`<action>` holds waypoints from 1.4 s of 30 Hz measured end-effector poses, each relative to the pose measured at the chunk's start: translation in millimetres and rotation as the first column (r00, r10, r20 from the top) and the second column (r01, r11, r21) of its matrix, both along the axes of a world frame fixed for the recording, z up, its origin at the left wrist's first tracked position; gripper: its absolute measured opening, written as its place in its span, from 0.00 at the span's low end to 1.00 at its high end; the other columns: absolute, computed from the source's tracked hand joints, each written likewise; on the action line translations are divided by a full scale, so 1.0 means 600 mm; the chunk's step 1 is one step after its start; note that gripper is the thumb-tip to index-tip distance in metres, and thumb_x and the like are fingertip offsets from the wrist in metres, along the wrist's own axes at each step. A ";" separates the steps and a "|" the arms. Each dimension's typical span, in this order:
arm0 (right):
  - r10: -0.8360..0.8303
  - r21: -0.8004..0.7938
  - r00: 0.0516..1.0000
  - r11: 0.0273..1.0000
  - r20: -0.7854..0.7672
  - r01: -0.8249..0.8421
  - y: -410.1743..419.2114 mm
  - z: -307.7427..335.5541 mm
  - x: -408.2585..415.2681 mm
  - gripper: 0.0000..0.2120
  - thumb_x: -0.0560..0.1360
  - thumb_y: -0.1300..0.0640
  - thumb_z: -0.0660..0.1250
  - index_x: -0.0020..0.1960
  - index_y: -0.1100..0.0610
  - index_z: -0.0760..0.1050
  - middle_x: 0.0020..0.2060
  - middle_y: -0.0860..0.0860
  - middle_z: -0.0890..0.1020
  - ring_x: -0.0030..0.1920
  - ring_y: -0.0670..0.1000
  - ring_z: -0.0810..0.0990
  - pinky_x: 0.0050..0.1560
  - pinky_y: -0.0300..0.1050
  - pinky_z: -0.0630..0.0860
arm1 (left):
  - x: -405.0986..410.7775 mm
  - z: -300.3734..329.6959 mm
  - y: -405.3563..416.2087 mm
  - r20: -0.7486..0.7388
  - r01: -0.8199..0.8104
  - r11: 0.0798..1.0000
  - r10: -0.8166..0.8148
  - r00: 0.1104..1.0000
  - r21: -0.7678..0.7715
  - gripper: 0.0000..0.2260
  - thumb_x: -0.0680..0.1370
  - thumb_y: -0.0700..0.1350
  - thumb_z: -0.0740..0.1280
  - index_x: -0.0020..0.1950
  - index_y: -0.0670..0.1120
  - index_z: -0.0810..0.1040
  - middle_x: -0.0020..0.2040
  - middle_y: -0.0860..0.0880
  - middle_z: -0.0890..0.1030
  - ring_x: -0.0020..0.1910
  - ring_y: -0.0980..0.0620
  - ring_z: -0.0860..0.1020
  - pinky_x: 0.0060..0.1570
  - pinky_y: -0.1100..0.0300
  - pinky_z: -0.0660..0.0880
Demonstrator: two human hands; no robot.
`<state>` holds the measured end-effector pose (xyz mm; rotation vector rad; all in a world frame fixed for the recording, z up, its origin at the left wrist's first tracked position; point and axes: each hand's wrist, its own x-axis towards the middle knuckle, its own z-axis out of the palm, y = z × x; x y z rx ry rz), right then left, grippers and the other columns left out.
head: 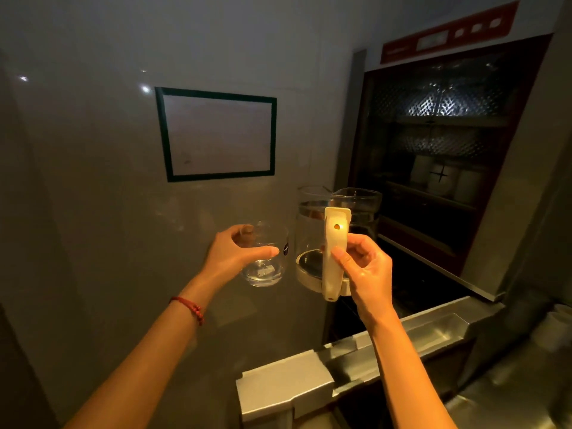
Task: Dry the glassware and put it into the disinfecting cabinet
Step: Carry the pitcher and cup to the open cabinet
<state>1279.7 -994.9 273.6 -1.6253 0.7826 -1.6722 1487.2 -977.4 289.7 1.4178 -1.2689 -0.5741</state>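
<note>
Glassware raised toward the open disinfecting cabinet point(439, 156) for loading — my left hand point(238, 255) wraps a glass cup point(266, 258), my right hand point(365, 270) clamps the glass pitcher point(328, 230) by its handle.

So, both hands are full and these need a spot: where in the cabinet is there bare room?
The cabinet stands open. Its upper racks look filled with glassware, and white cups crowd the middle shelf. The dark shelf below them, behind the pitcher, seems barest, though too dim to confirm.
</note>
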 end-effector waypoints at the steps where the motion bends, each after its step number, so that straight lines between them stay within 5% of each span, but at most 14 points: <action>1: -0.014 0.000 1.000 1.000 0.003 0.014 -0.003 -0.001 0.007 0.09 0.70 0.61 0.69 0.45 0.48 0.74 0.43 0.44 0.79 0.43 0.36 0.79 0.41 0.29 0.76 | 0.008 -0.001 -0.006 0.000 0.014 1.000 -0.014 1.000 0.003 0.31 0.63 0.47 0.77 0.64 0.44 0.72 0.56 0.49 0.77 0.55 0.50 0.76 0.52 0.59 0.72; 9: -0.092 0.025 0.996 0.995 -0.012 0.093 -0.022 -0.011 0.026 0.10 0.71 0.62 0.69 0.45 0.48 0.74 0.43 0.45 0.79 0.44 0.35 0.78 0.40 0.27 0.75 | 0.024 -0.015 -0.047 0.004 0.118 0.993 -0.118 0.993 0.004 0.26 0.64 0.45 0.77 0.59 0.47 0.73 0.49 0.54 0.77 0.52 0.51 0.76 0.50 0.61 0.71; 23: -0.206 0.063 0.977 0.976 -0.053 0.209 -0.053 -0.015 0.023 0.08 0.71 0.62 0.69 0.47 0.52 0.75 0.44 0.46 0.79 0.43 0.34 0.77 0.40 0.27 0.74 | 0.005 -0.037 -0.148 -0.013 0.270 0.963 -0.270 0.963 0.023 0.31 0.63 0.47 0.77 0.63 0.46 0.72 0.55 0.50 0.76 0.57 0.49 0.75 0.59 0.53 0.72; 36: -0.433 0.070 0.900 0.897 -0.047 0.436 -0.094 -0.014 0.043 0.09 0.71 0.64 0.69 0.45 0.50 0.75 0.44 0.47 0.80 0.43 0.37 0.78 0.41 0.29 0.75 | 0.004 -0.035 -0.269 -0.004 0.509 0.860 -0.509 0.861 0.015 0.27 0.63 0.44 0.77 0.60 0.47 0.73 0.50 0.55 0.76 0.52 0.53 0.75 0.48 0.65 0.71; 42: -0.497 0.088 0.866 0.861 -0.055 0.500 -0.104 -0.018 0.037 0.09 0.71 0.64 0.69 0.46 0.51 0.76 0.45 0.49 0.80 0.44 0.38 0.79 0.42 0.30 0.76 | -0.020 -0.041 -0.306 -0.019 0.599 0.800 -0.599 0.801 0.035 0.31 0.63 0.44 0.77 0.63 0.45 0.72 0.54 0.51 0.76 0.54 0.52 0.75 0.54 0.58 0.72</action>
